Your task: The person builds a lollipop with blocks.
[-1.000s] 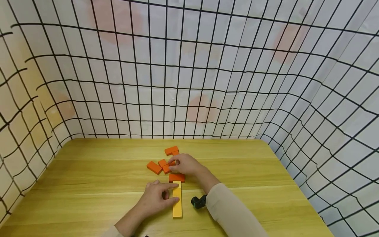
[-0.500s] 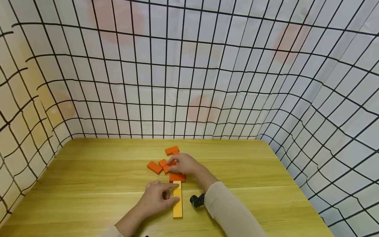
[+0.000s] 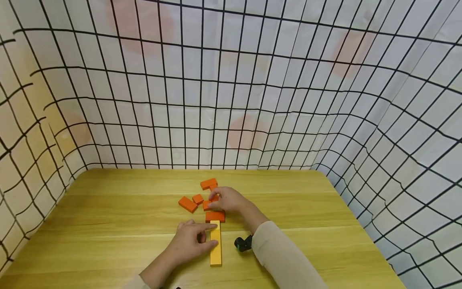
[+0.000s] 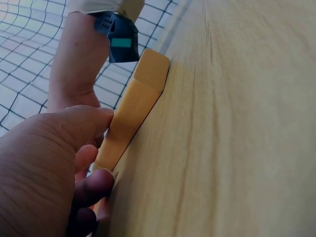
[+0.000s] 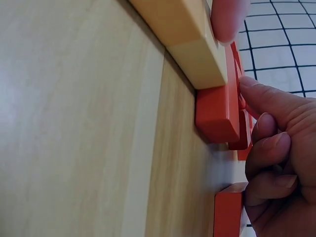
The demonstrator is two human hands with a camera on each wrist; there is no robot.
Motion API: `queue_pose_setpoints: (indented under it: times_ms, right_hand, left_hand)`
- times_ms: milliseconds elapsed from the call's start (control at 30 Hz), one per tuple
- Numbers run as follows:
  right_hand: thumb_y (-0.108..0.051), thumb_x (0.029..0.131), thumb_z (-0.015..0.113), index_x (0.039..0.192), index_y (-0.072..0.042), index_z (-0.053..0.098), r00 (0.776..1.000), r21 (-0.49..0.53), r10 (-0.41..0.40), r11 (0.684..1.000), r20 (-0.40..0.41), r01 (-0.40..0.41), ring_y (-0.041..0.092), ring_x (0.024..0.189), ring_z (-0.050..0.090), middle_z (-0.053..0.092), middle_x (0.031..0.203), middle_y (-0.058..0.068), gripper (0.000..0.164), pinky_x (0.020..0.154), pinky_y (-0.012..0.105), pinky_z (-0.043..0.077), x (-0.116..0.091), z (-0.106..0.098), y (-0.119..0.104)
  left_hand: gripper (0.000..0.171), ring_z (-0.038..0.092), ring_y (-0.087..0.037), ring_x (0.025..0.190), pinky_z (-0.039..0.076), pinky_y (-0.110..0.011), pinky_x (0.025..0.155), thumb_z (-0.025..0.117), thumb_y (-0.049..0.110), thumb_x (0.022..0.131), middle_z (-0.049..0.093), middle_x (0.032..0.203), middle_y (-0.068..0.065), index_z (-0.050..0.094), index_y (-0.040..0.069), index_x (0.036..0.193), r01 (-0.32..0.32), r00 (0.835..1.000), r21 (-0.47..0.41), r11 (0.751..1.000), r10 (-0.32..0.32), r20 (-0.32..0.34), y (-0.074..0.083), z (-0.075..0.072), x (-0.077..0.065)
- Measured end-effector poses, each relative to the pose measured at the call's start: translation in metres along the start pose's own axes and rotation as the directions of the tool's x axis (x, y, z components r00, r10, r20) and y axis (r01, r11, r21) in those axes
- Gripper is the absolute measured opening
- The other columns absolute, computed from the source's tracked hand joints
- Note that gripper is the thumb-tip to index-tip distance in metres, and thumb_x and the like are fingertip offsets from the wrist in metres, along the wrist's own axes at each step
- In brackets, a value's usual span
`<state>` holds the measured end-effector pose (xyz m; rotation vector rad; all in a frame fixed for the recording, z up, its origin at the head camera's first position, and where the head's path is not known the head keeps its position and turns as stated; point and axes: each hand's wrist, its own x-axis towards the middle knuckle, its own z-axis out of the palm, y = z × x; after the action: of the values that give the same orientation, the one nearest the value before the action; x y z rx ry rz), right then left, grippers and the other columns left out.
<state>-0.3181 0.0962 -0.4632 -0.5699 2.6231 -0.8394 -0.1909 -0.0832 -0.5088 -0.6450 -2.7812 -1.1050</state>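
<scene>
A narrow column of yellow blocks (image 3: 215, 256) lies on the wooden table, with a paler yellow block (image 5: 200, 61) at its far end. My left hand (image 3: 189, 242) rests on it from the left, index finger stretched onto the pale block and thumb on the longer one. An orange block (image 3: 215, 217) lies crosswise at the column's far end. Just beyond it, my right hand (image 3: 229, 200) pinches a small orange block (image 3: 205, 205) between thumb and index finger. Other orange pieces behind it are partly hidden by that hand.
Left of the right hand lie a loose orange block (image 3: 188, 204) and a smaller orange block (image 3: 197, 199). Farther back is another orange block (image 3: 208, 184). A black wrist device (image 3: 243, 243) shows beside the right sleeve. Black wire mesh (image 3: 202, 148) rises behind the table.
The small orange block in my right hand has shifted slightly right, leaving a gap to the smaller block on its left. My left hand stays on the yellow column.
</scene>
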Motion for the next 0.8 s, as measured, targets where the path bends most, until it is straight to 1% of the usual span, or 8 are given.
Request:
queue_pose_setpoints:
  times_ms: [67, 167, 300, 367, 467, 567, 633, 800]
  right_hand:
    - [-0.036, 0.093, 0.076, 0.104, -0.025, 0.07, 1.0, 0.008, 0.004, 1.0, -0.003, -0.004, 0.016, 0.069, 0.05, 0.06, 0.081, -0.003, 0.017, 0.068, 0.031, 0.043, -0.001, -0.001, 0.002]
    - [-0.036, 0.092, 0.077, 0.103, -0.024, 0.069, 1.0, 0.02, 0.009, 1.0, -0.005, -0.009, 0.016, 0.068, 0.049, 0.058, 0.077, -0.002, 0.018, 0.066, 0.031, 0.042, -0.001, -0.001, 0.004]
    - [-0.036, 0.092, 0.077, 0.104, -0.024, 0.069, 1.0, 0.036, 0.013, 0.999, 0.0, -0.013, 0.016, 0.07, 0.05, 0.058, 0.078, -0.002, 0.019, 0.067, 0.031, 0.043, -0.002, -0.001, 0.007]
    - [-0.036, 0.092, 0.077, 0.106, -0.024, 0.07, 1.0, 0.042, 0.019, 0.999, 0.002, -0.019, 0.017, 0.074, 0.052, 0.061, 0.084, -0.003, 0.02, 0.072, 0.032, 0.044, -0.003, -0.002, 0.008]
    - [-0.037, 0.092, 0.076, 0.108, -0.026, 0.071, 1.0, 0.043, 0.026, 0.999, 0.007, -0.027, 0.017, 0.086, 0.055, 0.065, 0.097, -0.004, 0.021, 0.081, 0.035, 0.046, -0.003, -0.002, 0.009]
    - [-0.038, 0.092, 0.077, 0.108, -0.026, 0.073, 1.0, 0.05, 0.027, 0.998, 0.012, -0.027, 0.019, 0.095, 0.056, 0.067, 0.107, -0.005, 0.021, 0.088, 0.037, 0.046, -0.003, -0.003, 0.009]
    - [-0.038, 0.091, 0.077, 0.107, -0.027, 0.072, 1.0, 0.053, 0.026, 0.998, 0.016, -0.026, 0.019, 0.096, 0.056, 0.067, 0.111, -0.005, 0.02, 0.089, 0.038, 0.046, -0.003, -0.003, 0.009]
    - [-0.039, 0.091, 0.078, 0.103, -0.028, 0.071, 1.0, 0.067, 0.004, 0.998, 0.026, -0.006, 0.018, 0.09, 0.056, 0.068, 0.107, -0.006, 0.017, 0.085, 0.036, 0.046, -0.003, -0.003, 0.011]
  left_hand:
    - [0.041, 0.041, 0.0, 0.07, 0.027, -0.032, 0.081, 0.08, 0.047, 0.085, 0.05, 0.065, 0.024, 0.076, 0.028, 0.121, -0.001, 1.0, -0.003, 1.0, 0.001, -0.001, 0.0, 0.0, 0.0]
    - [0.041, 0.041, 0.0, 0.071, 0.027, -0.032, 0.081, 0.08, 0.046, 0.085, 0.05, 0.065, 0.024, 0.076, 0.027, 0.122, 0.0, 1.0, -0.008, 1.0, 0.0, 0.0, 0.0, 0.0, -0.001]
    - [0.042, 0.042, 0.001, 0.071, 0.027, -0.032, 0.081, 0.08, 0.046, 0.085, 0.05, 0.066, 0.024, 0.076, 0.028, 0.122, 0.0, 1.0, -0.009, 1.0, 0.0, 0.001, -0.001, 0.001, -0.001]
    - [0.042, 0.042, 0.001, 0.071, 0.027, -0.032, 0.081, 0.08, 0.047, 0.085, 0.05, 0.066, 0.024, 0.076, 0.028, 0.122, -0.002, 1.0, -0.01, 1.0, 0.002, 0.001, -0.001, 0.001, -0.001]
    - [0.042, 0.041, 0.001, 0.071, 0.026, -0.032, 0.08, 0.08, 0.046, 0.085, 0.051, 0.065, 0.024, 0.076, 0.028, 0.122, -0.006, 1.0, -0.011, 1.0, 0.006, -0.001, -0.001, 0.002, -0.001]
    - [0.042, 0.041, 0.001, 0.07, 0.026, -0.031, 0.08, 0.08, 0.046, 0.085, 0.051, 0.065, 0.024, 0.076, 0.028, 0.122, -0.008, 1.0, -0.013, 1.0, 0.008, -0.002, -0.001, 0.001, 0.0]
    - [0.042, 0.041, 0.001, 0.07, 0.026, -0.031, 0.08, 0.08, 0.046, 0.085, 0.051, 0.065, 0.024, 0.076, 0.028, 0.122, -0.01, 1.0, -0.012, 1.0, 0.01, -0.003, -0.001, 0.001, 0.0]
    - [0.042, 0.04, 0.001, 0.07, 0.027, -0.031, 0.08, 0.08, 0.046, 0.085, 0.05, 0.065, 0.025, 0.076, 0.028, 0.122, -0.012, 1.0, -0.006, 1.0, 0.012, -0.007, -0.001, 0.001, 0.0]
